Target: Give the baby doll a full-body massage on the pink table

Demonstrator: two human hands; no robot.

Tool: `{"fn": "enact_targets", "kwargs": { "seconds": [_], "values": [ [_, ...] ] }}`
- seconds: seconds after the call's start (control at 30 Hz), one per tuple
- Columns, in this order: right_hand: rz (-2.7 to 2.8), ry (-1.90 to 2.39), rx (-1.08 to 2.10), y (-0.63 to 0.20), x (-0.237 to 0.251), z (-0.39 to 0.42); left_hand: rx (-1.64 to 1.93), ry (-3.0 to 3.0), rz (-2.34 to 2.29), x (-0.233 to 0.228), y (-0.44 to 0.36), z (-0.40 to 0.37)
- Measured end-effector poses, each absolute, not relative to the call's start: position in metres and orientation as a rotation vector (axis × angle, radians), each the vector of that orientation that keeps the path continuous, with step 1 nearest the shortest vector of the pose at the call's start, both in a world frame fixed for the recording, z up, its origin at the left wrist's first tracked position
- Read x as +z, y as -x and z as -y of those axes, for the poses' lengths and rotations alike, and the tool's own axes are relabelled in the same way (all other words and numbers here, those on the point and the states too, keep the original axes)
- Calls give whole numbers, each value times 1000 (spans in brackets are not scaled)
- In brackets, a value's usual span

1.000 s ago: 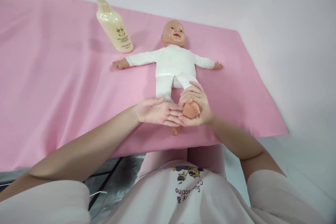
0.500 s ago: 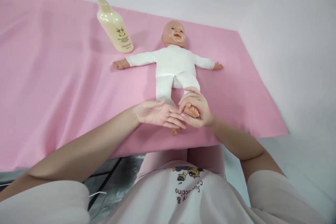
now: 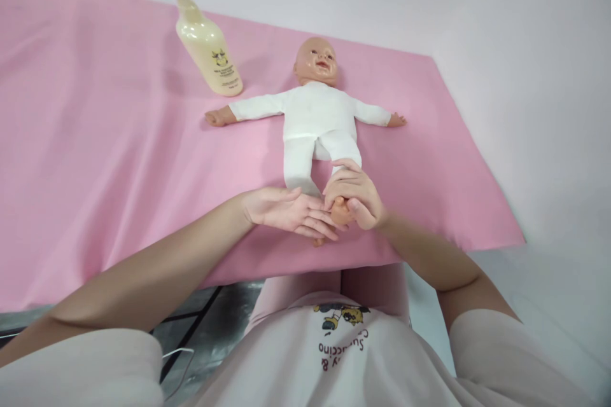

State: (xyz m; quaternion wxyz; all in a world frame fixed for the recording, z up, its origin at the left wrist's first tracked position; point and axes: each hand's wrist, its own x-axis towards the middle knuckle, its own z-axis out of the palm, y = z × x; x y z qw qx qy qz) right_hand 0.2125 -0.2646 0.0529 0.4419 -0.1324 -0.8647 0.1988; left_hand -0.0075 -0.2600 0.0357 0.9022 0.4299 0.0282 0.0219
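A baby doll (image 3: 319, 111) in a white suit lies on its back, arms spread, its feet towards me. My right hand (image 3: 356, 194) is wrapped round the doll's lower leg and foot (image 3: 340, 211) on the right side. My left hand (image 3: 291, 211) is open, palm up and fingers stretched out, over the doll's other lower leg. Its fingertips reach the held foot; whether they press on it I cannot tell. The toes of the doll's other foot (image 3: 318, 241) peek out below my left fingers, the rest of that foot being covered.
A pale yellow pump bottle (image 3: 210, 54) with a cow-face label stands behind the doll's arm on the left. Pink cloth (image 3: 119, 140) covers the table, with folds at the left. Its front edge runs close to my lap, and a white wall (image 3: 525, 44) rises behind.
The foot in my right hand has tipped downward, so its toes point differently, and my right thumb has shifted over its side. My left hand has moved down very slightly, still open.
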Motion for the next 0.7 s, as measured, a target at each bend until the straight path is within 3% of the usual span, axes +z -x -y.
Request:
{"fn": "enact_targets", "kwargs": {
  "seconds": [0.7],
  "values": [
    [2144,571,275,-212,52,260,64,-825,-62,33,7,258]
  ]
}}
